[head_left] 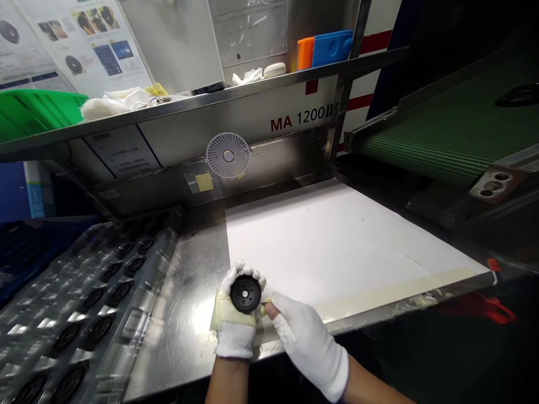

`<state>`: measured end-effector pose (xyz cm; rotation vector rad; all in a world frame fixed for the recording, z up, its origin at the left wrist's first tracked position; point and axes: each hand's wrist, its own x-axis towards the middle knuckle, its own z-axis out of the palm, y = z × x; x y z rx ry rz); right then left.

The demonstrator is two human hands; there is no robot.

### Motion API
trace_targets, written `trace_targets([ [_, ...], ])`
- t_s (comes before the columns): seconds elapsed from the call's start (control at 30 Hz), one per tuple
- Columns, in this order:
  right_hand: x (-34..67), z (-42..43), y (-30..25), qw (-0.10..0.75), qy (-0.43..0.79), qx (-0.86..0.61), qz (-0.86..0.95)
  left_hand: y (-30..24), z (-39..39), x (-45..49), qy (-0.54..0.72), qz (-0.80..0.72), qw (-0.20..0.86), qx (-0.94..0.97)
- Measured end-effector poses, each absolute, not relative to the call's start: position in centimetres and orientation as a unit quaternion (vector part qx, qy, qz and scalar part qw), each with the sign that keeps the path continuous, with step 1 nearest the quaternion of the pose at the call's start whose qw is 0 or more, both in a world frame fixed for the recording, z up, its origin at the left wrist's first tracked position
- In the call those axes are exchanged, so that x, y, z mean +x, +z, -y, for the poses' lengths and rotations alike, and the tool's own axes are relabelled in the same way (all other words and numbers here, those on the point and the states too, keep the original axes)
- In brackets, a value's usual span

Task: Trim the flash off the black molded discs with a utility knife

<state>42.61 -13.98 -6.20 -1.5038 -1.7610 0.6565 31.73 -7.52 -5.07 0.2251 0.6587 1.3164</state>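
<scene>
My left hand [234, 334], in a white glove with pale yellow tape round the palm, is closed on a round black wheel-like part [246, 294]. The part's ringed face, with a small bright centre, is turned up towards me. Just right of it is my right hand [309, 339], also in a white glove, with a bare thumb tip. Its thumb and fingers pinch together beside the part's rim. Something small and thin may be between them, but I cannot make it out.
Clear plastic trays [84, 297] with several black round parts lie at left. A white sheet [337, 241] covers much of the metal bench [189, 280]. Behind stand a small fan [228, 156] and a shelf [177, 102] with a green bin [40, 112]. A green conveyor belt [438, 134] runs at right.
</scene>
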Motion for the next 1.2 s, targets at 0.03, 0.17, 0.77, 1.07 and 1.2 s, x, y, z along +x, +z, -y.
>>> trace_targets([
  [0.03, 43.0, 13.9, -6.0, 0.362, 0.26, -0.585, 0.678, -4.9, 7.6, 31.6, 0.594, -0.3, 0.738, 0.112],
  [0.17, 44.6, 13.4, -5.3, 0.336, 0.235, -0.609, 0.679, -4.2, 7.9, 31.7, 0.561, -0.283, 0.77, 0.111],
  [0.77, 45.7, 11.9, -5.1, 0.479, 0.424, -0.564, 0.522, -2.4, 9.4, 35.1, 0.576, -0.326, 0.741, 0.11],
  [1.07, 51.4, 12.4, -5.2, 0.399, 0.188, -0.679, 0.586, -2.7, 7.7, 34.3, 0.539, -0.336, 0.772, 0.021],
  [1.2, 49.6, 13.5, -4.9, 0.386, 0.248, -0.612, 0.644, -2.6, 7.7, 34.8, 0.545, -0.315, 0.776, 0.041],
])
